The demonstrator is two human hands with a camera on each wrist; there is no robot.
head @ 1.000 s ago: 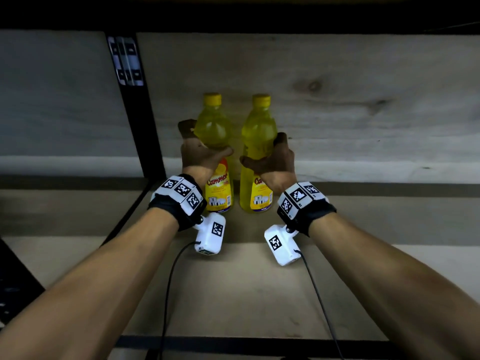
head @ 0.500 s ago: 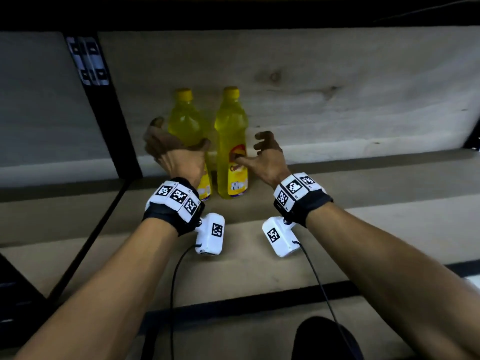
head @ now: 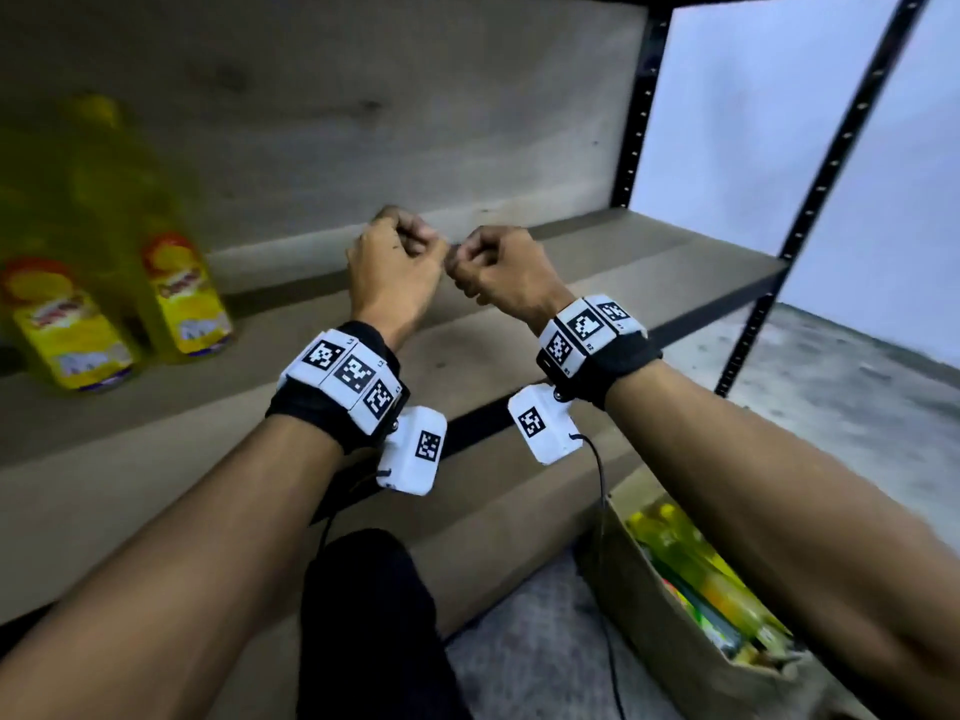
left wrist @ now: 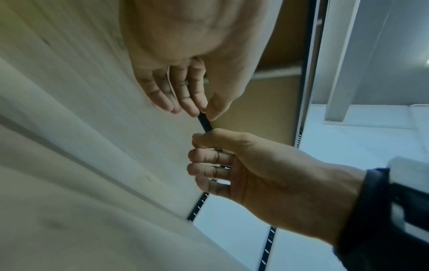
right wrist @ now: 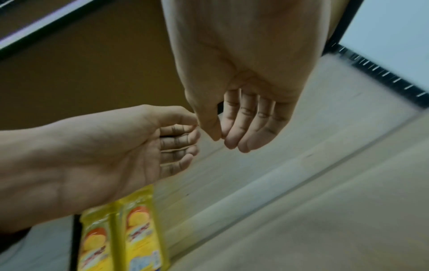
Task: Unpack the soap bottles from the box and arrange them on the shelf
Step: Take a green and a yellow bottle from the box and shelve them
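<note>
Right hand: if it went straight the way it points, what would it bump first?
Probably the person's bare left hand: the right hand points at it, almost touching. Depth is unclear.

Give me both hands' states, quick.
Left hand: closed, fingers curled, holding nothing.
Right hand: closed, fingers curled, holding nothing.

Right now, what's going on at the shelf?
Two yellow soap bottles stand side by side on the shelf. Both hands are in the air above it, the left hand and right hand curled and holding nothing. The cardboard box on the floor to the right holds more of them.
</note>
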